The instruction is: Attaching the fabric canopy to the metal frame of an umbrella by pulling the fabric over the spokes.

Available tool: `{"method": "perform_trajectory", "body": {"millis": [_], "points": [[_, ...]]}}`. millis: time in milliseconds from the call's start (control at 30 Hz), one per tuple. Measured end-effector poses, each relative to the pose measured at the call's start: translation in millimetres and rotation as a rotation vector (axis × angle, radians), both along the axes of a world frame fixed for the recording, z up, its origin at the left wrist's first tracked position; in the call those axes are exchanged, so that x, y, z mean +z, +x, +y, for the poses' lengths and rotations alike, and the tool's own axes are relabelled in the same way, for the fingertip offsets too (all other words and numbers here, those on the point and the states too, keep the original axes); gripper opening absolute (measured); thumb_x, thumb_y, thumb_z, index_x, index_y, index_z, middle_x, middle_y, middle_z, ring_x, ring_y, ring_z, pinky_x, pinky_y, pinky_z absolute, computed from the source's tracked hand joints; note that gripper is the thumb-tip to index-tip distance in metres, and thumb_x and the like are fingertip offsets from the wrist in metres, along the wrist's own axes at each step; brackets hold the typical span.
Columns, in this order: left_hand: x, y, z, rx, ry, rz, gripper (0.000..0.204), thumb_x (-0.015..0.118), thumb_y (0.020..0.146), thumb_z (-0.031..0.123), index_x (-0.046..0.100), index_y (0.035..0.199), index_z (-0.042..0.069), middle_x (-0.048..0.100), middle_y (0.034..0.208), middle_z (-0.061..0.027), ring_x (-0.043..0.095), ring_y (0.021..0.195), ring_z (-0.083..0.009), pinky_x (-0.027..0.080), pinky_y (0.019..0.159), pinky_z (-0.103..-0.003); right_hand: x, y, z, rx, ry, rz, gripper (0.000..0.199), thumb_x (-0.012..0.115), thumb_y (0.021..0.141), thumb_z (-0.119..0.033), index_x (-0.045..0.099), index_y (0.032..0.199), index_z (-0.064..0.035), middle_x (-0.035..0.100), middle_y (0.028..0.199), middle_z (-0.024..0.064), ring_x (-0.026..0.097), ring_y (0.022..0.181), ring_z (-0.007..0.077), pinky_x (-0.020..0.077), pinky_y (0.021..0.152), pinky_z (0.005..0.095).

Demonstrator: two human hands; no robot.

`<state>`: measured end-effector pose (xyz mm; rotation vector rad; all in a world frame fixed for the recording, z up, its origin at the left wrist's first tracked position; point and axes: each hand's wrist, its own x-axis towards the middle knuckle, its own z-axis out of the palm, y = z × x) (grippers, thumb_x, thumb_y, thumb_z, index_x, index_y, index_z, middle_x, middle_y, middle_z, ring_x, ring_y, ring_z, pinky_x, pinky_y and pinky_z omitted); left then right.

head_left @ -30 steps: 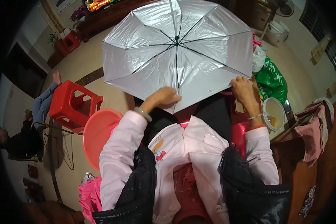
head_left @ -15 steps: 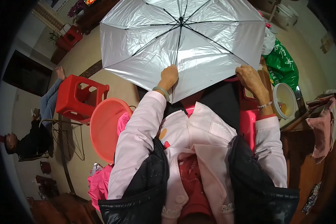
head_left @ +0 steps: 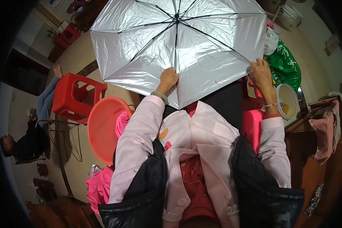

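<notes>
— Where is the umbrella (head_left: 205,47)?
— Open in front of me, its near edge over my lap, silver underside turned up toward my face.
— And its axis?
— I can't make out clearly where the shaft points. From the hub (head_left: 176,18), one rib (head_left: 176,43) runs straight toward my body.
— Your fingers?
— My left hand (head_left: 168,78) is closed on the umbrella by that rib; my right hand (head_left: 260,73) grips the rim at its right corner.
— Around you?
— A pale floor (head_left: 76,173); left, a red stool (head_left: 66,93) and an orange basin (head_left: 104,129); right, a green bag (head_left: 287,70) and a white bucket (head_left: 286,99).
</notes>
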<state>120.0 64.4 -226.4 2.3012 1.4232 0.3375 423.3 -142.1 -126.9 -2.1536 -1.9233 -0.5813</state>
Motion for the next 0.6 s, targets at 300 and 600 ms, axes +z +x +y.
{"method": "perform_trajectory", "body": {"millis": [300, 600], "points": [[5.4, 16.9, -13.3, -0.012, -0.036, 0.076, 0.03, 0.055, 0.07, 0.023, 0.058, 0.085, -0.003, 0.061, 0.084, -0.0231, 0.059, 0.081, -0.0374, 0.046, 0.073, -0.043, -23.7, 28.8, -4.2, -0.043, -0.039, 0.198, 0.011, 0.056, 0.069, -0.006, 0.048, 0.074, 0.0, 0.054, 0.075, 0.021, 0.053, 0.077, 0.0376, 0.0428, 0.066, 0.0445], [-9.8, 7.9, -11.2, 0.03, 0.048, -0.04, 0.027, 0.054, 0.072, 0.026, 0.058, 0.08, 0.001, 0.062, 0.079, -0.0188, 0.059, 0.078, -0.0348, 0.045, 0.07, -0.04, -27.0, 53.9, -16.4, -0.029, 0.158, 0.531, 0.05, 0.061, 0.074, -0.013, 0.04, 0.119, -0.0033, 0.056, 0.101, 0.0207, 0.053, 0.093, 0.0371, 0.043, 0.078, 0.0401]]}}
